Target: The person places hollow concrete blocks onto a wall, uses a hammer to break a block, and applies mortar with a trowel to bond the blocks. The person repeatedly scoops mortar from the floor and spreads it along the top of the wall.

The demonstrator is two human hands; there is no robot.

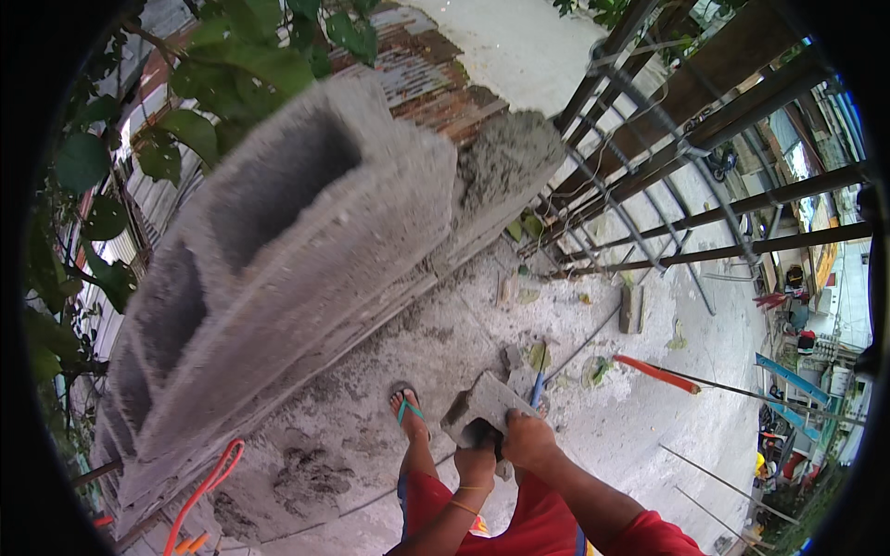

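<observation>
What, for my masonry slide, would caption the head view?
Left hand and right hand hold a concrete piece beside a block wall.

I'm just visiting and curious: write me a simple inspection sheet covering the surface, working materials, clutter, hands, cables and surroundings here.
Surface: grey concrete floor, with a rough grey mortar heap near the wall.
Materials: grey concrete block piece in hand; row of grey hollow concrete blocks; grey mortar layer beyond the row's end.
Clutter: thin blue-handled tool; small grey block fragment.
Hands: left hand and right hand both grip the block piece.
Cables: red-orange loop at lower left; cord or tubing, cannot tell.
Surroundings: dark steel bar cage; rusty corrugated metal sheets; broad green leaves.
</observation>
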